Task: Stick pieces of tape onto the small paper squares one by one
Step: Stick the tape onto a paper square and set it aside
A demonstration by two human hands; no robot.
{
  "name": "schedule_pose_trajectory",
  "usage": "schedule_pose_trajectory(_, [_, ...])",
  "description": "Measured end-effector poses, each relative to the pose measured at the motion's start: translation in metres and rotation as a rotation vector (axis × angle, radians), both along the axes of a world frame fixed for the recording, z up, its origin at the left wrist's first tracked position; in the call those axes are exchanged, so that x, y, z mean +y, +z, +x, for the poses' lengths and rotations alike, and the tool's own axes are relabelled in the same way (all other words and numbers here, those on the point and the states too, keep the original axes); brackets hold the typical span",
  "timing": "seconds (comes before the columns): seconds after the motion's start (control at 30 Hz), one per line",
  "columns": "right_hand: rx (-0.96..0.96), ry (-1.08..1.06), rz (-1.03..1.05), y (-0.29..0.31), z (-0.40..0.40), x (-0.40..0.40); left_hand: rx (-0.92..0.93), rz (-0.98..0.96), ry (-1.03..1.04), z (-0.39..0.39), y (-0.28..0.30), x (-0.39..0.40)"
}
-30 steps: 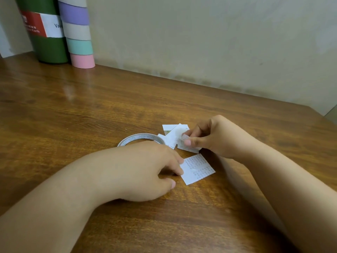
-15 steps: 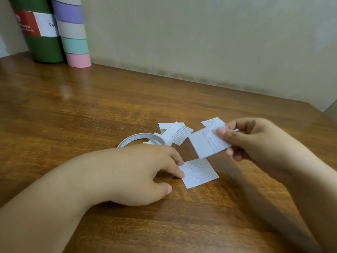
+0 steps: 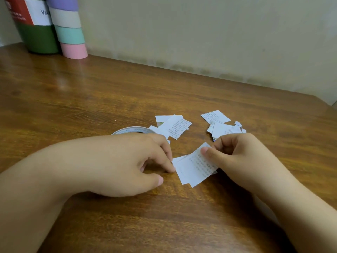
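Head view. Right hand (image 3: pixel 242 161): thumb and curled fingers pinch printed paper square (image 3: pixel 197 166), holding it over second square (image 3: pixel 177 164) lying on wooden table (image 3: pixel 91 99).

Left hand (image 3: pixel 127 165): fingers loosely curled, index fingertip pressing left edge of lower square against table; thumb free, resting near table.

Tape roll (image 3: pixel 131 130): flat on table, behind left hand, mostly hidden.

Loose squares: one pile (image 3: pixel 175 125) beside roll, another pile (image 3: pixel 220 125) beyond right hand.
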State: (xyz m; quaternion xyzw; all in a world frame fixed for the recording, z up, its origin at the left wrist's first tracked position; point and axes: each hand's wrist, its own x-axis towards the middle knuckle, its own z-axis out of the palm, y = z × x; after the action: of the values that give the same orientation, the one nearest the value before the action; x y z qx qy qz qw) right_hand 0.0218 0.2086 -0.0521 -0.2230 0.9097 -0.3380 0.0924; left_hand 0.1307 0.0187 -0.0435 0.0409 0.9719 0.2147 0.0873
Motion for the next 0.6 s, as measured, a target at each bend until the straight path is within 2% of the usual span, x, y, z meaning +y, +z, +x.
schedule_pose_trajectory(0.6, [0.161, -0.043, -0.001, -0.009, 0.011, -0.006, 0.071, -0.005, 0.031, 0.004, 0.002, -0.002])
